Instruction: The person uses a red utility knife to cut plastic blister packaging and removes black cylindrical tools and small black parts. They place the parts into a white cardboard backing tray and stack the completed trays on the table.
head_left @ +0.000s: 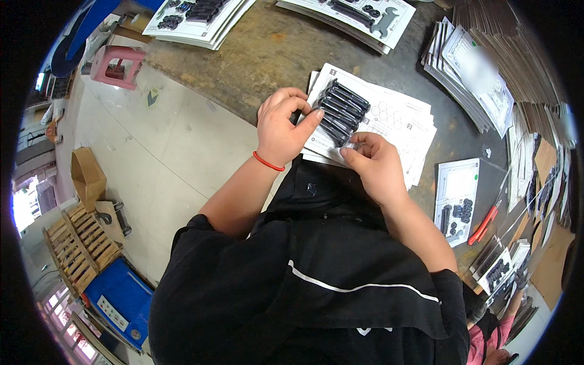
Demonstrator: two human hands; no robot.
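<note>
Left hand (281, 126) and right hand (374, 165) pinch a clear packet of long black bolts (342, 112), lying side by side, on stacked white instruction sheets (398, 125) at twelve o'clock on the workbench (267, 55).

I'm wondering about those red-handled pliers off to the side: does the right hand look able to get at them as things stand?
Probably yes. The red-handled pliers lie uncovered on the table to the right, nothing between them and the right hand, though it now grips the bag of black bolts.

Bare worktop (267, 55) ahead — paper stacks (471, 73) crowding right
</note>
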